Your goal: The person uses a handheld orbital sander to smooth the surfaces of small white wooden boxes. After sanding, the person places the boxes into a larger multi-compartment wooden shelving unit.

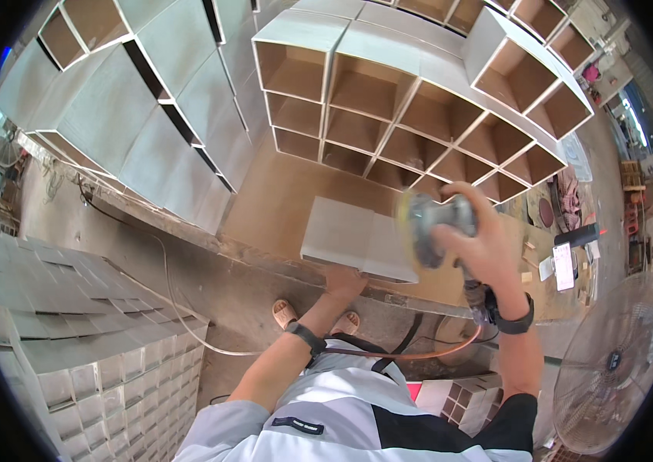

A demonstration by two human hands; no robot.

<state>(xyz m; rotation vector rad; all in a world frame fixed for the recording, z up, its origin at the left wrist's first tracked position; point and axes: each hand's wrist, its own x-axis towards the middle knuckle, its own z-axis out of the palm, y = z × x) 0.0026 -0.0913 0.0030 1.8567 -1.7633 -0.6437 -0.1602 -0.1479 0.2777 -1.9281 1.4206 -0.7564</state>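
A white box [349,235] lies on the brown work table [272,212] in front of me. My left hand [344,282] grips its near edge, with the fingers mostly hidden under or inside it. To the right, my right hand [476,239] is closed around an air sander [434,223], raised beside the box. The sander's round pad is tilted toward the left and slightly blurred; it looks apart from the box. An orange air hose [442,350] runs from the sander's handle across my waist.
White open-fronted cubbies [403,108] are stacked along the far side of the table. Tall white panels or boxes [141,108] rise at the left. More stacked pieces [103,377] stand at lower left. A large caged fan [615,362] stands at lower right. A phone [564,266] lies on the table's right.
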